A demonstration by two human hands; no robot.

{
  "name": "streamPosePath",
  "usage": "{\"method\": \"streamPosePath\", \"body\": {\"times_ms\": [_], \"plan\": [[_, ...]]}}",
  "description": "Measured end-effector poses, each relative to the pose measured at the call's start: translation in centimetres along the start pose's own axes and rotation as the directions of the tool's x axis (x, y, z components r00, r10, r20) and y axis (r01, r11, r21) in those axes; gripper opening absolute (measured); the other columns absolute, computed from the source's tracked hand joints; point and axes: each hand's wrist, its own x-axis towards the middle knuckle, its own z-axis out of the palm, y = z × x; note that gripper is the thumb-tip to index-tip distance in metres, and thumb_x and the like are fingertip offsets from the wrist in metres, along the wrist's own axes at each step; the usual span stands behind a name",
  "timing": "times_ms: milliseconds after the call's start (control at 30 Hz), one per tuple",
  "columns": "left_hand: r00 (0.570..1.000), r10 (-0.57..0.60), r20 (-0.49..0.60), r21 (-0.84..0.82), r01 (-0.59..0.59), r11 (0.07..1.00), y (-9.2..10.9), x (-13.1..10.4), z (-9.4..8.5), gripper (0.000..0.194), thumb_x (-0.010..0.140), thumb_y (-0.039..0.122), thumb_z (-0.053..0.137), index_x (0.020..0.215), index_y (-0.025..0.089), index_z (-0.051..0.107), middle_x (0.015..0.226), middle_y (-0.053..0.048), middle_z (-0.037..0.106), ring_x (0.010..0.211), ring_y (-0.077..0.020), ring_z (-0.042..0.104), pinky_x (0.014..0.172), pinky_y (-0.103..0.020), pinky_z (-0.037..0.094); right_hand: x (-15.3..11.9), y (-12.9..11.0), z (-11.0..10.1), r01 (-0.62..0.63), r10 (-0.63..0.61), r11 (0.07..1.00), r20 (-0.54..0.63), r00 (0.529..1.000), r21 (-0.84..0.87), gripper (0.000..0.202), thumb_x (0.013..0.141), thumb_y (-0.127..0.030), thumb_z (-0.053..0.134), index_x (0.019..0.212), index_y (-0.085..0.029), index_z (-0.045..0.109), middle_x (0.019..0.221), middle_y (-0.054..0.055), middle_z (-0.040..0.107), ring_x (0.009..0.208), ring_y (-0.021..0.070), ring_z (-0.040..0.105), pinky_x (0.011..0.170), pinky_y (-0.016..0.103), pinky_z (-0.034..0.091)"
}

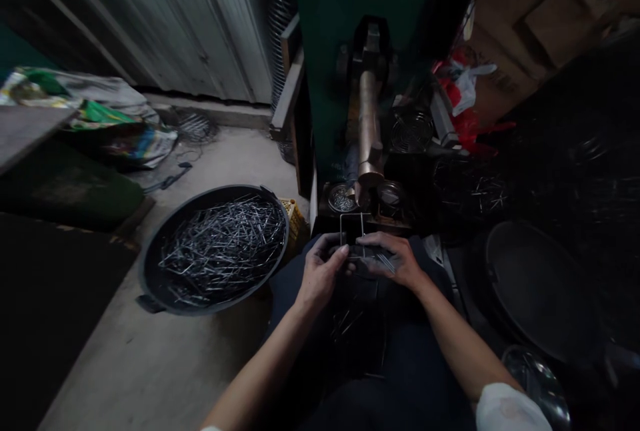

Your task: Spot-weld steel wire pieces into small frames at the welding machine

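Observation:
Between my two hands is a rectangular wire frame (341, 225), held upright in front of the machine. My left hand (321, 267) is closed on its left side, thumb pressed over the wire. Fingers of my right hand (397, 259) pinch its right side, and several short metal rods (385, 262) stick out from that palm. Just beyond the frame is the machine's copper-coloured electrode arm (369, 131), its tip above a small round dish (343, 199) of tiny metal pieces. Some loose wire pieces (346, 324) lie low between my legs.
At my left stands a black basin (150, 264) heaped with metal wire pieces (225, 247), near a yellow crate (295, 221). A dark round lid or pan (540, 284) and a shiny metal bowl (543, 384) are at my right. Cardboard boxes (520, 24) and red plastic bags (465, 111) lie behind.

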Motion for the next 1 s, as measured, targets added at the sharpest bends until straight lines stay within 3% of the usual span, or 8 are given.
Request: {"method": "streamPosePath", "body": {"times_ms": [533, 800, 900, 1000], "plan": [[0.999, 0.014, 0.032, -0.043, -0.013, 0.999, 1.0, 1.4, -0.1, 0.043, 0.079, 0.038, 0.08, 0.112, 0.018, 0.06, 0.078, 0.0, 0.065, 0.057, -0.0103, 0.063, 0.052, -0.019, 0.051, 1.5, 0.6, -0.3, 0.029, -0.03, 1.0, 0.021, 0.999, 0.007, 0.037, 0.088, -0.031, 0.076, 0.124, -0.026, 0.068, 0.117, 0.006, 0.072, 0.109, 0.0231, 0.069, 0.096, 0.033, 0.053], [0.999, 0.021, 0.045, -0.034, -0.019, 0.999, 1.2, 1.8, -0.2, 0.042, 0.077, 0.037, 0.082, 0.108, 0.018, 0.063, 0.078, -0.001, 0.068, 0.056, -0.0105, 0.062, 0.055, -0.022, 0.054, 1.6, 0.7, 0.0, -0.03, 0.03, 0.999, 0.002, 1.0, 0.018, 0.033, 0.088, -0.035, 0.076, 0.119, -0.027, 0.07, 0.115, 0.006, 0.072, 0.105, 0.0244, 0.07, 0.09, 0.036, 0.057], [0.999, 0.042, 0.022, 0.02, -0.042, 0.999, 1.6, 2.6, -0.2, 0.043, 0.077, 0.039, 0.081, 0.11, 0.017, 0.065, 0.084, -0.003, 0.069, 0.059, -0.0116, 0.063, 0.055, -0.023, 0.054, 1.9, 0.9, 0.2, -0.069, 0.067, 0.997, -0.084, 0.994, -0.017, 0.034, 0.088, -0.037, 0.076, 0.119, -0.025, 0.068, 0.108, 0.006, 0.073, 0.097, 0.0224, 0.071, 0.086, 0.034, 0.057], [0.997, 0.076, -0.017, 0.064, -0.075, 0.995, 2.5, 4.5, 0.2, 0.045, 0.074, 0.04, 0.083, 0.108, 0.016, 0.066, 0.085, -0.004, 0.07, 0.063, -0.0134, 0.065, 0.058, -0.025, 0.055, 3.3, 1.2, -0.1, -0.121, 0.107, 0.991, -0.197, 0.975, -0.064, 0.02, 0.089, -0.04, 0.075, 0.095, -0.021, 0.071, 0.087, 0.003, 0.072, 0.078, 0.0188, 0.068, 0.074, 0.029, 0.054]]}}
